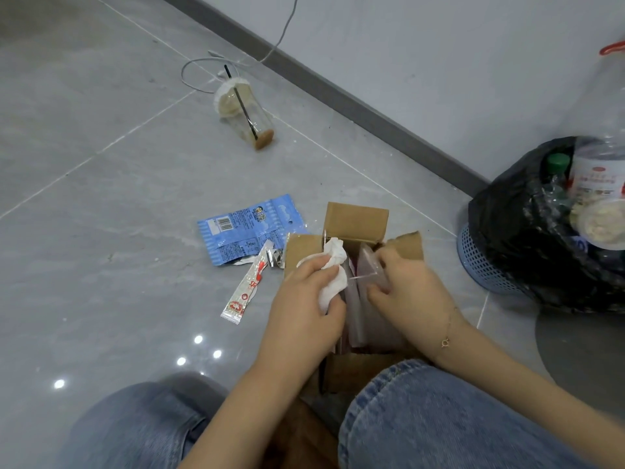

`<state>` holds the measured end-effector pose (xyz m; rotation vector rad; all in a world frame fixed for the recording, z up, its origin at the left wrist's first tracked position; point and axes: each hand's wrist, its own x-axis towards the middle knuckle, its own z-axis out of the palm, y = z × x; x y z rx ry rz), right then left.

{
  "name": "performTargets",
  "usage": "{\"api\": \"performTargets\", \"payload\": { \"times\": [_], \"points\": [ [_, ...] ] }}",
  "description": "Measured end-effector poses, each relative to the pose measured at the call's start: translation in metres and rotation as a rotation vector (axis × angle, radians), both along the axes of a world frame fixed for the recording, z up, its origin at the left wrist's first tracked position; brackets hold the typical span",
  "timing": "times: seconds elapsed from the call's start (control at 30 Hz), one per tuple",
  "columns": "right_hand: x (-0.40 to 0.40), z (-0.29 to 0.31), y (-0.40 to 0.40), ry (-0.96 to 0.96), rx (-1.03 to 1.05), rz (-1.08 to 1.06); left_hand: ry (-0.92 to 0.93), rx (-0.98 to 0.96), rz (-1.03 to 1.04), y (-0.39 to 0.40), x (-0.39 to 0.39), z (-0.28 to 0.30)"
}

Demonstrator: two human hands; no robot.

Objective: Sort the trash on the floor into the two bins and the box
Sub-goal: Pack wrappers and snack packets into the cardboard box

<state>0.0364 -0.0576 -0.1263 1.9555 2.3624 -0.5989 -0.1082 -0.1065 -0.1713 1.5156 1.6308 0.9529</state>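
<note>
Your left hand (304,299) grips a crumpled tissue (333,275) over the open cardboard box (355,221); it is soft and light, so a loose pinch will do. Your right hand (406,286) pinches a clear plastic piece (372,265) standing in the box, thin and probably slippery, best held by its edge. On the floor just left lie a blue wrapper (247,228) and a sachet (247,286), both flimsy.

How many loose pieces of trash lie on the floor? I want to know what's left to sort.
3: a cup on its side near the wall, a blue wrapper left of the box, and a sachet just below the wrapper. More may lie out of view.
</note>
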Motion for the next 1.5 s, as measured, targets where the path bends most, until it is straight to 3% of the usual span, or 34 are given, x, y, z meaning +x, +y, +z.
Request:
{"api": "performTargets", "payload": {
  "times": [0.37,0.63,0.77,0.97,1.07,1.17,1.27,1.5],
  "points": [
    [-0.020,-0.029,0.020,-0.183,-0.209,0.105,-0.063,0.002,0.033,0.002,-0.001,0.000],
    [0.018,0.045,0.027,0.153,-0.650,0.070,-0.189,-0.022,0.133,0.002,-0.012,0.010],
    [0.018,0.054,0.040,0.333,-0.475,-0.063,-0.273,-0.151,0.163,0.004,-0.020,0.012],
    [-0.005,0.037,0.049,0.574,-0.299,-0.144,-0.726,-0.294,0.237,0.010,-0.030,0.019],
    [-0.022,0.020,0.061,0.473,-0.257,-0.041,-0.879,-0.313,0.294,0.012,-0.033,0.016],
    [-0.041,0.003,0.071,0.218,-0.163,0.135,-1.039,-0.298,0.445,0.014,-0.039,0.008],
    [-0.058,-0.005,0.071,0.039,-0.095,0.213,-1.071,-0.255,0.551,0.016,-0.047,0.003],
    [-0.068,-0.017,0.060,0.098,-0.021,0.342,-1.066,-0.232,0.609,0.019,-0.054,0.001]
  ]
}}
